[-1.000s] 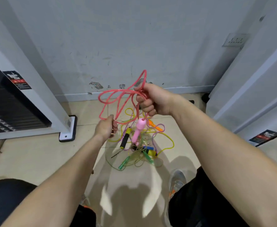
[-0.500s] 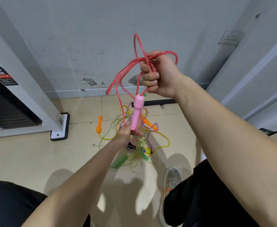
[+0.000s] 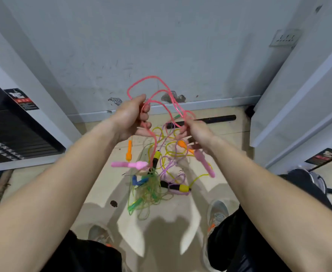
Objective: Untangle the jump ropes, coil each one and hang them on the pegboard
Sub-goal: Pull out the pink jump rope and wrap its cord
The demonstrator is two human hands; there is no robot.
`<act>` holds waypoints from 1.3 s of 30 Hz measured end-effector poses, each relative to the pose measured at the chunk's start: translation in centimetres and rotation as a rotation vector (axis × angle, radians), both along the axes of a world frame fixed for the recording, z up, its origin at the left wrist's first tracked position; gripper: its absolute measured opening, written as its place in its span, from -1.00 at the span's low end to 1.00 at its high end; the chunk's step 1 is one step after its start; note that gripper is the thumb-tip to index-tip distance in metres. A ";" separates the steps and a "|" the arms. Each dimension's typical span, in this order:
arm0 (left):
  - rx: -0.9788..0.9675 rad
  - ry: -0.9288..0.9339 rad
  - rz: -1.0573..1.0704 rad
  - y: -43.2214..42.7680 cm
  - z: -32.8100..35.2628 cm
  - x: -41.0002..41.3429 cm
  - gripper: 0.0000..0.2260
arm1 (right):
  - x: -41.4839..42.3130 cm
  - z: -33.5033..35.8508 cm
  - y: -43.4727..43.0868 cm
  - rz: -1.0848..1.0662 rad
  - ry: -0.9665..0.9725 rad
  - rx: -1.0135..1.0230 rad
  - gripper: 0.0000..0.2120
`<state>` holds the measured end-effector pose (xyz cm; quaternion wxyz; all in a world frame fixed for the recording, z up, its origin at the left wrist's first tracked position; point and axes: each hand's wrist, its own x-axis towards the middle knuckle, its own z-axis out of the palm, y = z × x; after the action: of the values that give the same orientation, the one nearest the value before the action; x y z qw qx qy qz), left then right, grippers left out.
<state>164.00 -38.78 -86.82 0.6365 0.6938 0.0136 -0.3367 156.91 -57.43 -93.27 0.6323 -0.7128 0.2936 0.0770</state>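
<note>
A pink jump rope (image 3: pixel 162 91) loops in the air between my two hands. My left hand (image 3: pixel 130 119) grips a bunch of its cord at chest height. My right hand (image 3: pixel 195 130) holds another part of the same cord. One pink handle (image 3: pixel 129 164) dangles below the left hand, the other pink handle (image 3: pixel 205 163) hangs under the right hand. On the floor below lies a tangle of other ropes (image 3: pixel 153 185): yellow, purple and green cords, with orange handles (image 3: pixel 129 151), black-and-yellow handles (image 3: pixel 177 187) and a blue handle (image 3: pixel 139 180).
A scuffed grey wall (image 3: pixel 161 46) stands ahead, white machine frames (image 3: pixel 298 95) rise at left and right, and a black weight stack (image 3: pixel 9 134) sits at left. A black bar (image 3: pixel 201 121) lies by the skirting. My shoes (image 3: pixel 217 213) flank the pile. No pegboard is in view.
My right hand dropped from high up to the right side. My left hand rose from the pile and now grips the pink cord. Both pink handles hang free.
</note>
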 end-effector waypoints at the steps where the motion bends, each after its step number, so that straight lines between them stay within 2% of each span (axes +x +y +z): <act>1: -0.036 0.011 -0.019 -0.3 1.0 0.1 -0.62 | -0.3 -0.3 1.0 0.019 -0.010 0.080 -0.47; 4: -0.129 0.033 -0.023 -1.2 3.6 0.5 -0.64 | -1.1 -1.4 3.8 0.060 -0.027 0.271 -0.47; 7: -0.217 0.065 0.082 -1.4 5.0 1.2 -0.64 | -1.9 -2.0 5.7 0.100 -0.025 0.422 -0.48; 9: -0.236 0.067 0.169 -0.7 5.2 2.1 -0.64 | -1.9 -1.8 6.2 0.113 -0.055 0.423 -0.48; 12: -0.243 0.091 0.256 1.1 4.6 3.4 -0.60 | -1.6 -1.1 5.7 0.172 -0.137 0.315 -0.53; 18: -0.250 0.095 0.342 3.1 1.9 3.8 -0.55 | -1.0 1.4 3.1 0.304 -0.179 0.423 -0.70; 20: -0.173 0.035 0.274 3.2 1.0 3.4 -0.56 | -0.7 2.0 2.9 0.371 -0.206 0.361 -0.79; 22: 0.038 -0.070 0.089 3.2 -0.3 2.5 -0.54 | -0.5 2.4 2.6 0.377 -0.254 0.307 -0.77; 25: 0.222 -0.112 -0.215 3.5 -2.0 0.3 -0.44 | -0.1 3.0 2.2 0.291 -0.266 0.381 -0.74; 27: 0.270 -0.185 -0.413 3.3 -3.2 -1.5 -0.54 | 0.2 3.4 2.0 0.250 -0.251 0.435 -0.73; 29: 0.232 -0.355 -0.506 2.8 -4.8 -2.8 -0.73 | 0.3 3.9 1.9 0.235 -0.236 0.470 -0.72; 31: 0.125 -0.530 -0.454 2.3 -6.7 -3.3 -0.82 | 0.5 4.2 1.7 0.236 -0.233 0.510 -0.73; 32: 0.090 -0.556 -0.395 2.1 -7.3 -3.5 -0.87 | 0.5 4.3 1.6 0.236 -0.235 0.518 -0.73; 33: 0.053 -0.544 -0.327 2.1 -7.5 -3.7 -0.90 | 0.7 4.4 1.5 0.234 -0.238 0.514 -0.73; 35: 0.036 -0.505 -0.202 2.2 -7.4 -3.8 -0.82 | 0.9 4.6 1.1 0.228 -0.245 0.484 -0.72; 37: 0.099 -0.462 -0.121 2.6 -7.3 -3.6 -0.77 | 1.2 5.0 0.5 0.214 -0.253 0.486 -0.70; 39: 0.195 -0.295 -0.030 3.4 -7.6 -2.8 -0.72 | 1.4 5.4 -0.3 0.193 -0.241 0.510 -0.69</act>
<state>161.23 -35.40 -94.42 0.5564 0.7941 -0.0578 -0.2376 158.29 -57.73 -87.85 0.8110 -0.5595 0.1186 0.1228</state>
